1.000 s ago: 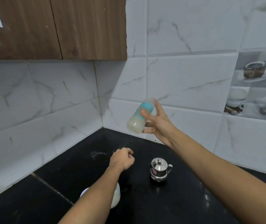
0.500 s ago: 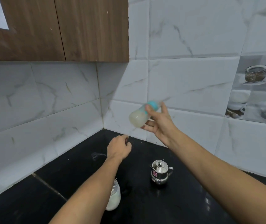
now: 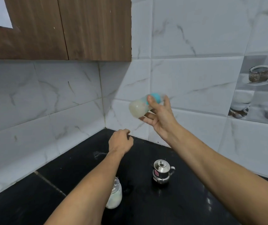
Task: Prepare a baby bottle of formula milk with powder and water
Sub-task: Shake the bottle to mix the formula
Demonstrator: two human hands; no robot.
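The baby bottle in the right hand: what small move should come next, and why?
Probably a short shake of the wrist. The right hand holds the baby bottle lifted clear of the counter, tilted almost on its side, with the teal collar on and pale, cloudy liquid inside, so mixing seems the likely step. The left hand holds nothing.

Item 1, baby bottle (image 3: 138,108): a second ago it hangs steeply in your right hand (image 3: 161,120), base down. Now it lies nearer level and higher, milky base to the left, teal collar (image 3: 154,97) to the right, its outline smeared by motion.
Item 2, your left hand (image 3: 121,142): it shifts from above the middle of the counter (image 3: 81,176) up and away from you, to the foot of the wall tiles.
Item 3, glass jar (image 3: 115,197): more of its side shows beside your left forearm.
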